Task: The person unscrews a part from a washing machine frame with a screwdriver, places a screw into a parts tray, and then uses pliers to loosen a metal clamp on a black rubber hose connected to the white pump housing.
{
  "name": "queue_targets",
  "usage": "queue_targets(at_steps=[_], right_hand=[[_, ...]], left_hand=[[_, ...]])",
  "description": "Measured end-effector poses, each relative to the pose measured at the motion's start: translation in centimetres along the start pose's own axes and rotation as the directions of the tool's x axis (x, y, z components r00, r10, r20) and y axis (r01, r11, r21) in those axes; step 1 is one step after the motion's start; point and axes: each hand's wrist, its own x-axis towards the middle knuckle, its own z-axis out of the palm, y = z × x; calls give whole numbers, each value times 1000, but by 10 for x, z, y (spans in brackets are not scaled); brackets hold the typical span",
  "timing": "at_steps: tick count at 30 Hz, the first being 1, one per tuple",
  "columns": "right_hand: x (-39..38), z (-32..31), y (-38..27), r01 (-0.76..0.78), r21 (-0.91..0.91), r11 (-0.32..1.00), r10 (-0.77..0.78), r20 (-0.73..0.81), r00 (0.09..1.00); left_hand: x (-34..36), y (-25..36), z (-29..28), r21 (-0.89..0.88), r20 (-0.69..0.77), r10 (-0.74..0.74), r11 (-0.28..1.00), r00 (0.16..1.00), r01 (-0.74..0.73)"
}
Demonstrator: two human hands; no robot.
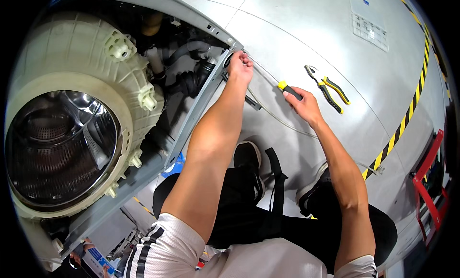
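Observation:
My right hand (303, 104) is wrapped round the black and yellow handle of a screwdriver (282, 86). Its long thin shaft runs up and left to the grey metal edge (203, 93) of an opened washing machine. At that edge, close to the shaft's tip, my left hand (241, 67) has its fingers curled; what they hold, if anything, is hidden. Inside the machine, beside my left hand, sits a black ribbed hose (189, 82). On the floor right of the screwdriver lie pliers (328, 88) with black and yellow handles, their jaws pointing up and left.
The pale tub (72, 52) with its steel drum (62, 144) fills the left side. A grey cable (282, 122) crosses the floor below my hands. A clear compartment box (370, 31) lies far right. Yellow-black tape (405, 120) and a red frame (428, 175) stand at the right.

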Motion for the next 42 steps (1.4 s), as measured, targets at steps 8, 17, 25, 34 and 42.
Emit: queue_targets(at_steps=[8, 17, 25, 34, 42], right_hand=[[2, 10, 7, 111, -52, 992, -113, -25, 993], [6, 11, 1, 96, -56, 994, -98, -21, 995], [1, 5, -9, 70, -117, 991, -70, 0, 998], [-2, -5, -22, 185, -356, 916, -216, -48, 975], [1, -12, -26, 229, -413, 881, -265, -31, 964]], left_hand=[[-36, -4, -19, 52, 30, -18, 999, 999, 16], [-28, 2, -14, 91, 113, 6, 996, 994, -16], [-25, 1, -15, 75, 82, -15, 997, 996, 9], [-29, -1, -10, 85, 94, -29, 996, 995, 21], [-31, -2, -8, 126, 131, -24, 992, 991, 8]])
